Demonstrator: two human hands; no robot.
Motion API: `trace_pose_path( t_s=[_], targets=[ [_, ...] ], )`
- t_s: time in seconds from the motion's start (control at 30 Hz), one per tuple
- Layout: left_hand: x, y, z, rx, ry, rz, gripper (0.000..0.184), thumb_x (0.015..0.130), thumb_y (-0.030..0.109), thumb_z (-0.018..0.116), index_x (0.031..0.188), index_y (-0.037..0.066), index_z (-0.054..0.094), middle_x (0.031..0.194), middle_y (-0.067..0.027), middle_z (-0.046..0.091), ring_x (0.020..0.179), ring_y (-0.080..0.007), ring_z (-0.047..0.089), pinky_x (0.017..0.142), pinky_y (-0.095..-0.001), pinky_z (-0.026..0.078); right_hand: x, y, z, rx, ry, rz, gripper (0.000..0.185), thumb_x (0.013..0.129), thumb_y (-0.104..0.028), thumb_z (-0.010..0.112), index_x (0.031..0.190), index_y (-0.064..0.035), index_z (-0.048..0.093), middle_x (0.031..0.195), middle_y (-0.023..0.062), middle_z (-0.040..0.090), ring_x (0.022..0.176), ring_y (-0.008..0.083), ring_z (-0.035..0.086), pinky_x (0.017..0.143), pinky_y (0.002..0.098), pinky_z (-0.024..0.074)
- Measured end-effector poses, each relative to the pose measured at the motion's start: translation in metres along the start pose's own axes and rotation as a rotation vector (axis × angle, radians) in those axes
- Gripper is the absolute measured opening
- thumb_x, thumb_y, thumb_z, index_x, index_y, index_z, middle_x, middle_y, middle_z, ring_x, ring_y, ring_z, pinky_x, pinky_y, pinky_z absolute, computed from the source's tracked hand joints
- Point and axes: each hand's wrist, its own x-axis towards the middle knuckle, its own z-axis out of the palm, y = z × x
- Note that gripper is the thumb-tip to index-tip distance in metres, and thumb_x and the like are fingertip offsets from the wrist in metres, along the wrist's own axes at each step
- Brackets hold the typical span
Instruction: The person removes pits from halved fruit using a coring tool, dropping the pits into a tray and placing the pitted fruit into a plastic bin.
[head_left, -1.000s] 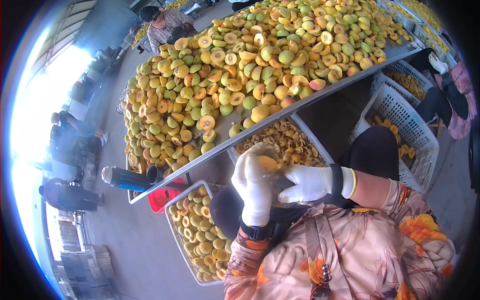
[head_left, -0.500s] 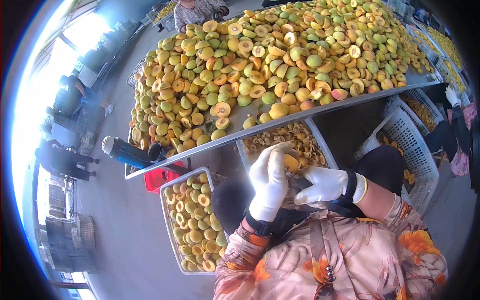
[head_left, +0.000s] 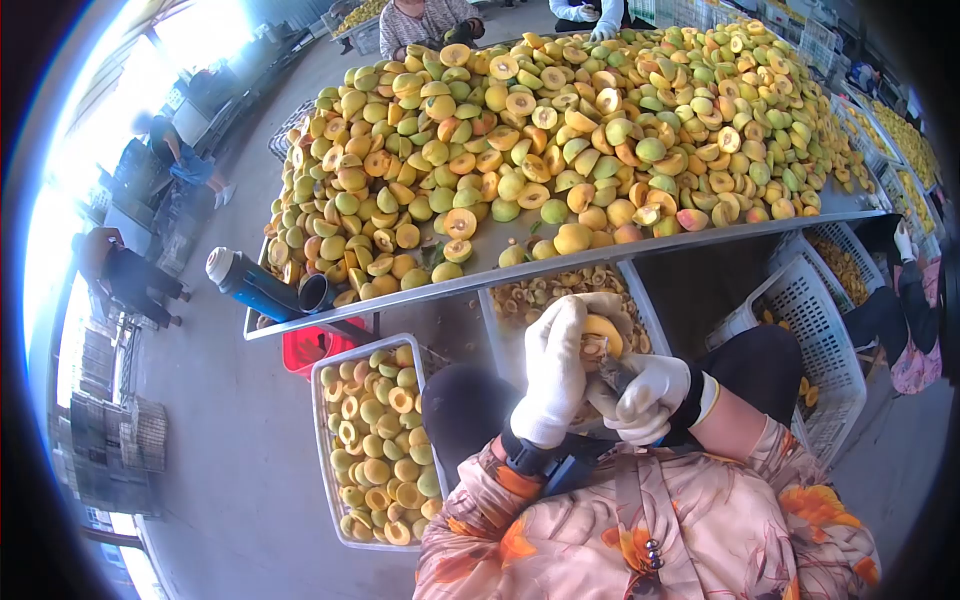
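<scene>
In front of my lap, my left hand, in a white glove, is closed round a yellow peach half with its cut side and brown pit area facing me. My right hand, also white-gloved, grips a dark metal hand tool, whose end is at the cut face of the peach half. Fingers hide most of the tool. Below the hands stands a white crate with pits and scraps in it.
A metal-edged table bears a large heap of halved peaches. A blue thermos lies at its left corner. A crate of peach halves is at my left, a red bucket behind it, a white basket at my right. Several people are around.
My hands have turned, so the cut side of the peach half now shows, with the tool against it. The view has tilted up slightly, showing another person across the table.
</scene>
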Motion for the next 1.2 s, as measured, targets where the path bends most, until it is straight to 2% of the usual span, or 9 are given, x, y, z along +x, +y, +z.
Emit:
trace_pose_path(
  t_s=[0.1, 0.3, 0.47, 0.57, 0.7, 0.8, 0.97, 1.1, 1.2],
  targets=[
    [0.001, 0.001, 0.001, -0.104, -0.013, -0.057, 0.053, 0.107, 0.044, 0.045, 0.112, -0.004, 0.066, 0.092, -0.015, 0.072, 0.078, -0.0199, 0.068, 0.073, -0.0315, 0.055, 0.0, 0.005, -0.008, 0.098, -0.057, -0.032, 0.018, 0.091, -0.014, 0.065, 0.089, 0.0016, 0.055, 0.052, 0.0007, 0.041, 0.036, 0.008, 0.035, 0.033, 0.025, 0.0281],
    [-0.007, 0.0, -0.014, 0.175, -0.077, 0.122, 0.053, 0.107, 0.045, 0.044, 0.112, -0.003, 0.067, 0.096, -0.0142, 0.072, 0.084, -0.0187, 0.068, 0.077, -0.0317, 0.055, 0.003, -0.004, 0.01, -0.282, 0.159, 0.067, 0.02, 0.089, -0.012, 0.068, 0.086, 0.0024, 0.055, 0.05, 0.0005, 0.039, 0.035, 0.0085, 0.035, 0.034, 0.0254, 0.0283],
    [-0.009, 0.006, -0.015, -0.163, 0.024, -0.113, 0.07, 0.108, 0.059, 0.031, 0.119, -0.002, 0.063, 0.1, -0.0139, 0.071, 0.09, -0.0193, 0.068, 0.08, -0.032, 0.057, 0.01, 0.004, 0.006, -0.095, 0.001, 0.018, 0.019, 0.085, -0.006, 0.07, 0.081, 0.0047, 0.055, 0.051, 0.0039, 0.043, 0.037, 0.0096, 0.037, 0.035, 0.0269, 0.0278],
    [-0.006, -0.003, -0.039, -0.233, 0.121, 0.018, 0.069, 0.109, 0.057, 0.028, 0.121, -0.001, 0.063, 0.104, -0.0141, 0.071, 0.094, -0.0188, 0.068, 0.082, -0.0317, 0.056, 0.006, -0.006, 0.003, -0.14, 0.081, 0.045, 0.015, 0.085, 0.0, 0.068, 0.082, 0.0063, 0.054, 0.052, 0.0055, 0.044, 0.038, 0.0122, 0.039, 0.036, 0.0277, 0.0292],
    [-0.017, 0.001, -0.068, -0.007, 0.199, 0.006, 0.069, 0.109, 0.056, 0.027, 0.124, -0.001, 0.062, 0.107, -0.0136, 0.07, 0.098, -0.0191, 0.067, 0.089, -0.0321, 0.055, 0.03, -0.01, 0.023, -0.757, 0.499, 0.085, 0.02, 0.087, -0.013, 0.071, 0.095, 0.0032, 0.063, 0.061, 0.01, 0.06, 0.045, 0.023, 0.057, 0.044, 0.0335, 0.0436],
    [-0.022, -0.009, -0.076, 0.182, 0.18, 0.16, 0.068, 0.11, 0.054, 0.026, 0.125, -0.001, 0.063, 0.106, -0.0121, 0.07, 0.096, -0.0171, 0.066, 0.087, -0.0302, 0.055, 0.059, 0.005, 0.009, -1.868, 0.694, -0.445, 0.024, 0.088, -0.018, 0.068, 0.1, 0.0016, 0.061, 0.073, 0.02, 0.067, 0.065, 0.039, 0.067, 0.058, 0.0453, 0.0516],
    [-0.028, -0.005, -0.099, 0.107, 0.291, 0.198, 0.065, 0.11, 0.051, 0.03, 0.122, -0.003, 0.064, 0.103, -0.0116, 0.071, 0.094, -0.0158, 0.066, 0.085, -0.0299, 0.054, 0.055, -0.008, 0.027, -1.97, 0.973, 0.195, 0.028, 0.088, -0.023, 0.062, 0.104, -0.0018, 0.056, 0.082, 0.0256, 0.067, 0.081, 0.046, 0.067, 0.07, 0.055, 0.0512],
    [-0.036, 0.01, -0.127, 0.06, 0.375, 0.231, 0.062, 0.111, 0.049, 0.031, 0.122, -0.002, 0.065, 0.105, -0.0108, 0.071, 0.095, -0.0165, 0.067, 0.087, -0.031, 0.054, 0.04, 0.001, -0.008, -2.01, 1.01, 0.155, 0.033, 0.084, -0.024, 0.063, 0.107, -0.0007, 0.058, 0.083, 0.027, 0.067, 0.084, 0.0471, 0.066, 0.075, 0.0548, 0.0517],
    [-0.055, 0.031, -0.161, 0.272, 0.525, 0.292, 0.038, 0.107, 0.03, 0.048, 0.124, 0.0, 0.063, 0.113, -0.0099, 0.068, 0.106, -0.0162, 0.062, 0.095, -0.0305, 0.049, 0.04, 0.014, -0.045, -2.0, 1.018, 0.159, 0.042, 0.083, -0.024, 0.065, 0.115, 0.002, 0.059, 0.085, 0.0298, 0.066, 0.086, 0.0476, 0.066, 0.077, 0.054, 0.0517]
  ],
)
